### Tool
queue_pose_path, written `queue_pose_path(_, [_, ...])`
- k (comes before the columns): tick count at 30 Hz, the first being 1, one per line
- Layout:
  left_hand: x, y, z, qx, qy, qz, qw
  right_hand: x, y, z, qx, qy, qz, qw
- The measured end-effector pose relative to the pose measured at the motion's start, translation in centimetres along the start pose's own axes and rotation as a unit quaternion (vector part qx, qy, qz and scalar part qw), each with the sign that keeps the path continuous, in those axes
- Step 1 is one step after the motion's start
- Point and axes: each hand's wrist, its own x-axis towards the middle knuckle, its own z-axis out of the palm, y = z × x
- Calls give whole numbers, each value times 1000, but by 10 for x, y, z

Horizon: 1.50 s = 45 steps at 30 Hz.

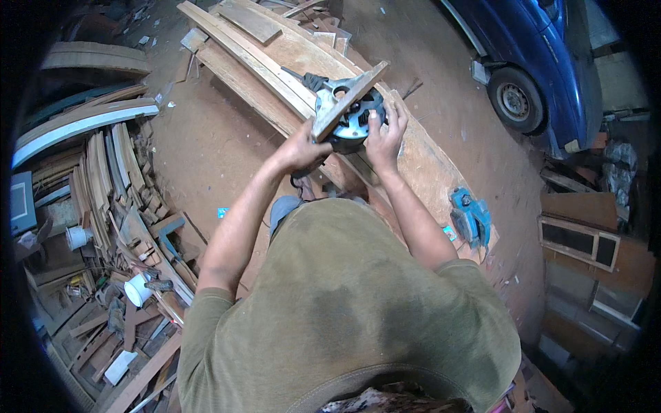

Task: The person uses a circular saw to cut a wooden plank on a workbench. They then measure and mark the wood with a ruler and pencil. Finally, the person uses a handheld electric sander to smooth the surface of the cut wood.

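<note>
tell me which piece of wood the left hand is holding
The short, narrow piece slanting across the silver-and-black tool: the left hand grips its near end, while the longer planks lie on the bench, unheld.

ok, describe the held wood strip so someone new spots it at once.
Find the long bench running from upper left to lower right. Above it, at the left hand, the wood strip crosses the silver face of a round tool. It slants up to the right, while the long planks on the bench run up to the left.
</note>
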Motion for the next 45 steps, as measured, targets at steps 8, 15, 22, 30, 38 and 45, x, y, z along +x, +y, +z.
queue_pose_path(8, [46, 53, -33, -47, -47, -73, 995, 84, 10, 14, 134, -70, 101, 983])
queue_pose_path(15, [22, 30, -2, -92, 17, -83, 992, 68, 15, 0, 272, -68, 218, 935])
queue_pose_path(22, [-37, -6, 71, -133, 68, -47, 988, 17, 22, -22, 359, -118, 323, 868])
queue_pose_path(30, [-35, -21, 124, -201, 76, 11, 977, 17, 6, -24, 263, -127, 257, 921])
queue_pose_path(38, [-51, 18, 132, -275, 99, -55, 955, 30, 141, -30, 72, -38, 247, 965])
queue_pose_path(45, [-56, 24, 132, -226, 108, -76, 965, 27, 249, -36, -338, -230, 231, 883])
